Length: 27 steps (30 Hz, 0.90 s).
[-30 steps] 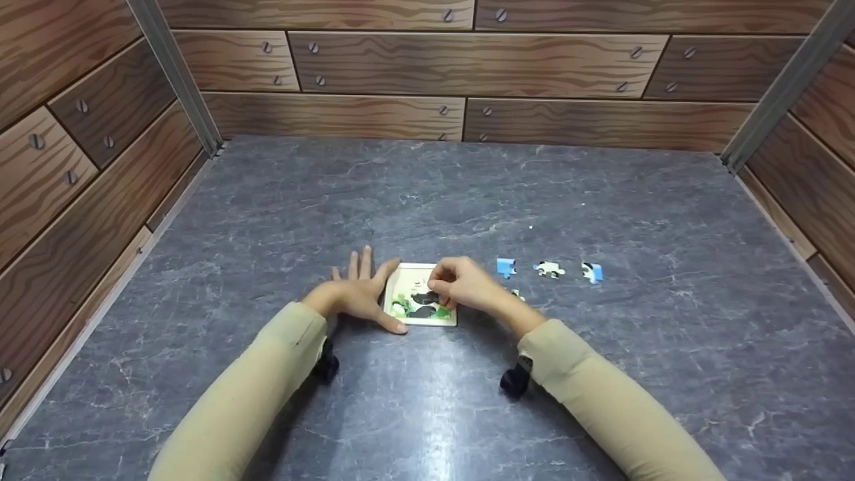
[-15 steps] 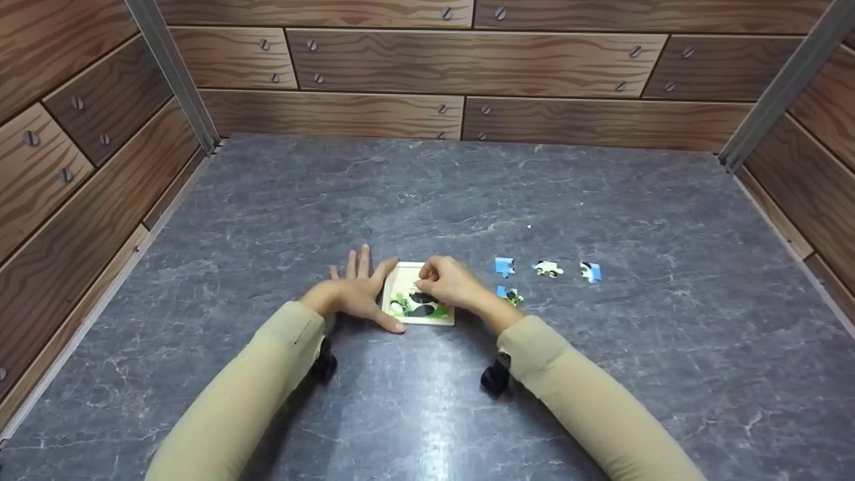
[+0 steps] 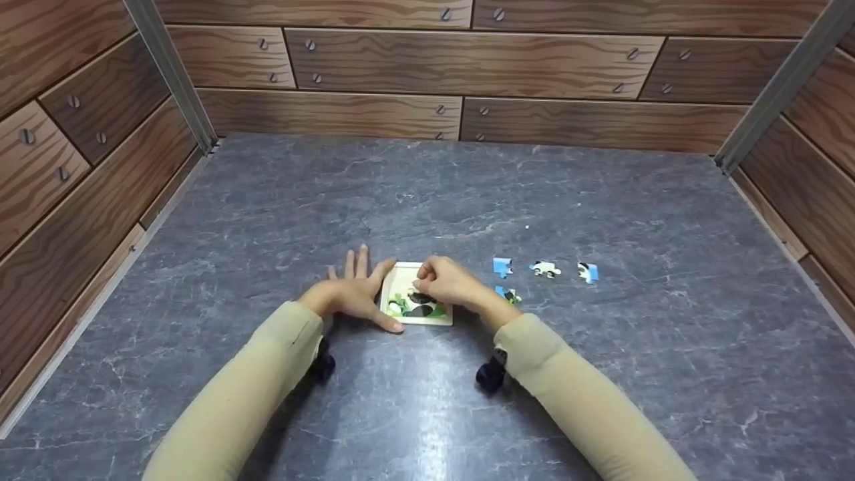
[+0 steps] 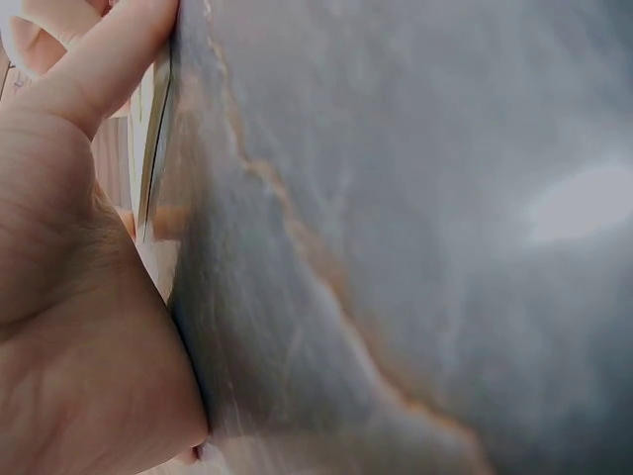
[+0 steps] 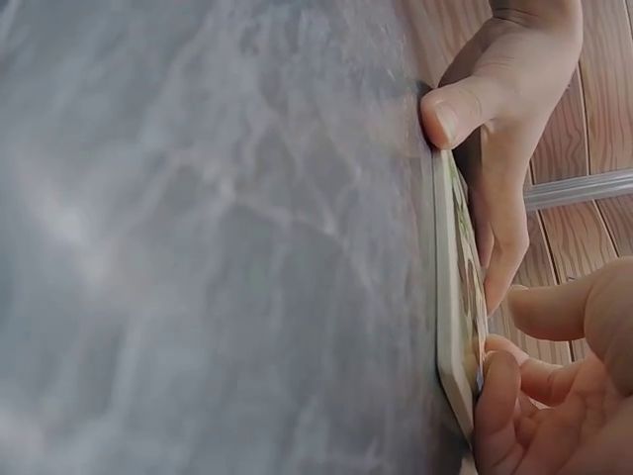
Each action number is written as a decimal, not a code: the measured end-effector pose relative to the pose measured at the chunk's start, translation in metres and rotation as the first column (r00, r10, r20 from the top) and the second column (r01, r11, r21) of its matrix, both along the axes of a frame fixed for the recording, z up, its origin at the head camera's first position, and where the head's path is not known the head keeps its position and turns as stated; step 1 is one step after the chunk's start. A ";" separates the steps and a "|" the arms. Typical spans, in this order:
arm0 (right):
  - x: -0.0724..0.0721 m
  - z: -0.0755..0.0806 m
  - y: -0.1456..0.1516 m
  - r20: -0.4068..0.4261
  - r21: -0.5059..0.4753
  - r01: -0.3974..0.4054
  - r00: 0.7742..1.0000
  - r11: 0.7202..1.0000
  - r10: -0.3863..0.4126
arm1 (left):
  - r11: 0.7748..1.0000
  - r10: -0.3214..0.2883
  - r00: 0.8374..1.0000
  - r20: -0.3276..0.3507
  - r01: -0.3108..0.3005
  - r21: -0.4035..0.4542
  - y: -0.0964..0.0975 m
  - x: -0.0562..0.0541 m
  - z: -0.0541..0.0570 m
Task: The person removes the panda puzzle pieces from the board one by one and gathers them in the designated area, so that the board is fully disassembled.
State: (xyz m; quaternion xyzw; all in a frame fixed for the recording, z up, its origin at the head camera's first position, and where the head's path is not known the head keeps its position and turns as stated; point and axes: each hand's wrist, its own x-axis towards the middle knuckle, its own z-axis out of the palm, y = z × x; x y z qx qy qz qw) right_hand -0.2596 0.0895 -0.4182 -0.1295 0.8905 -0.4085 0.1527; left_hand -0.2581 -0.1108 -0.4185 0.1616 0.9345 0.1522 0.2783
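A small panda jigsaw puzzle in a pale wooden tray [image 3: 427, 321] lies on the table, partly filled with green, black and white pieces. My left hand [image 3: 354, 294] is spread along the tray's left side, its thumb at the front edge; the right wrist view shows that thumb [image 5: 455, 114] on the tray's corner. Over the upper right part of the tray, my right hand [image 3: 451, 284] has curled fingers, their tips down at the puzzle. They seem to pinch a puzzle piece, mostly hidden; a bluish sliver [image 5: 481, 378] shows by the fingertips in the right wrist view.
Several loose pieces lie right of the tray: a blue one [image 3: 503, 267], a white and black one [image 3: 546, 269], a blue and white one [image 3: 588, 272] and a blue and green one [image 3: 509, 294]. Wood-patterned walls [image 3: 467, 63] enclose the grey marbled table [image 3: 374, 194].
My right hand has shifted slightly left over the tray, uncovering more of the blue and green piece behind the wrist. The left hand stays at the tray's side.
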 end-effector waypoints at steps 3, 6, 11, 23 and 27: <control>0.000 0.000 0.002 0.017 -0.020 -0.012 1.000 1.000 0.012 | 1.000 0.001 1.000 0.001 -0.001 0.002 0.000 0.000 0.000; 0.000 -0.001 0.004 0.020 -0.040 -0.040 0.999 0.998 0.040 | 1.000 0.003 1.000 -0.004 -0.003 0.001 0.000 0.001 0.000; 0.000 -0.004 0.008 0.030 -0.105 -0.060 0.998 0.993 0.064 | 1.000 0.000 1.000 -0.011 0.000 0.005 0.000 0.001 0.001; 0.001 -0.005 0.007 -0.086 -0.124 -0.053 0.995 0.991 0.043 | 1.000 0.004 1.000 -0.003 -0.004 0.000 0.001 0.001 0.000; -0.002 -0.006 0.006 -0.105 -0.134 -0.063 0.993 0.989 0.049 | 1.000 0.001 1.000 0.003 -0.001 -0.009 0.001 -0.001 0.000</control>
